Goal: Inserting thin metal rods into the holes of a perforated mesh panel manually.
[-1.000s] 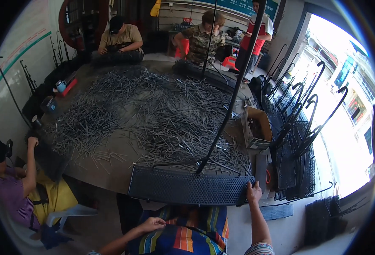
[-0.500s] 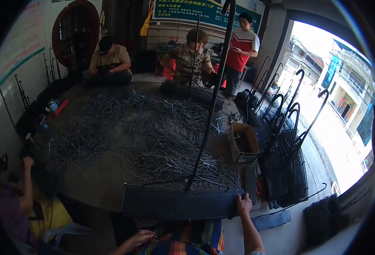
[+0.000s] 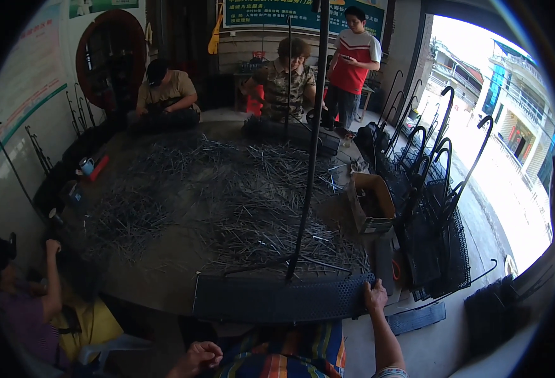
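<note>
A long black perforated metal panel (image 3: 277,301) lies along the table's near edge, in front of my striped apron. A tall black rod (image 3: 305,227) rises from it, slightly tilted, with thin braces spreading at its foot. My right hand (image 3: 375,296) grips the panel's right end, thumb on top. Low in the view, left of the apron, my left hand (image 3: 202,356) is closed with its fingers curled together, apart from the panel. Whatever it may hold is too small or hidden to make out. Beyond the panel, heaps of thin metal rods (image 3: 271,220) cover the table.
An open cardboard box (image 3: 372,205) stands at the table's right edge. Several black racks with hooked rods (image 3: 435,208) crowd the floor on the right. Co-workers sit at the far side and at the left; another person (image 3: 355,69) stands behind. A blue mug (image 3: 86,166) is at far left.
My left hand's fingers have curled in more and the hand has shifted slightly left. My right hand keeps its grip on the panel's end. The whole view has swung a little.
</note>
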`<state>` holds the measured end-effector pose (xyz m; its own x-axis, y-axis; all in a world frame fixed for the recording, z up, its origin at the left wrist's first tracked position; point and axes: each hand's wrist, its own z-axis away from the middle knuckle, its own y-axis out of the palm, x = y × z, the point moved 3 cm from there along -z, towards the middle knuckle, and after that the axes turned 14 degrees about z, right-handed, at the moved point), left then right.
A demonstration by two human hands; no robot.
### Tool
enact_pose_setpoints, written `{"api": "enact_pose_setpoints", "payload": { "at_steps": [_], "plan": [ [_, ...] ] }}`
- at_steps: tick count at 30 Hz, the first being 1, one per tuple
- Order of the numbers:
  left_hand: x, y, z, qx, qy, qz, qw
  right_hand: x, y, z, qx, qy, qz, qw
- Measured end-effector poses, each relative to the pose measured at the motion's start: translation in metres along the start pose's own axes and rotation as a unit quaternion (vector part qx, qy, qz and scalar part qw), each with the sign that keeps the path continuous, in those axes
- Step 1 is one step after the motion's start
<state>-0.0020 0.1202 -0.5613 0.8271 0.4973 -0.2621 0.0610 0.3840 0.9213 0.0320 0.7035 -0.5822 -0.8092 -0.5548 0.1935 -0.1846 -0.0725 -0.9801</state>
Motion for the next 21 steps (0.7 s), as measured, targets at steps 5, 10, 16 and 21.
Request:
{"api": "enact_pose_setpoints", "payload": {
  "at_steps": [5,10,16,21],
  "plan": [
    [-0.020,0.182,0.029,0.344,0.035,-0.217,0.913,-0.002,0.006,0.000,0.003,-0.011,-0.006,1.000],
    [-0.031,0.232,0.023,0.559,0.041,-0.247,0.790,-0.010,0.002,0.001,-0.008,-0.015,0.000,1.000],
    [-0.019,0.211,0.062,0.375,0.083,-0.383,0.840,0.000,0.002,-0.004,0.009,-0.018,-0.009,1.000],
    [-0.013,0.188,0.050,0.143,-0.135,-0.374,0.906,-0.003,0.001,-0.002,0.012,-0.013,-0.010,1.000]
  ]
}}
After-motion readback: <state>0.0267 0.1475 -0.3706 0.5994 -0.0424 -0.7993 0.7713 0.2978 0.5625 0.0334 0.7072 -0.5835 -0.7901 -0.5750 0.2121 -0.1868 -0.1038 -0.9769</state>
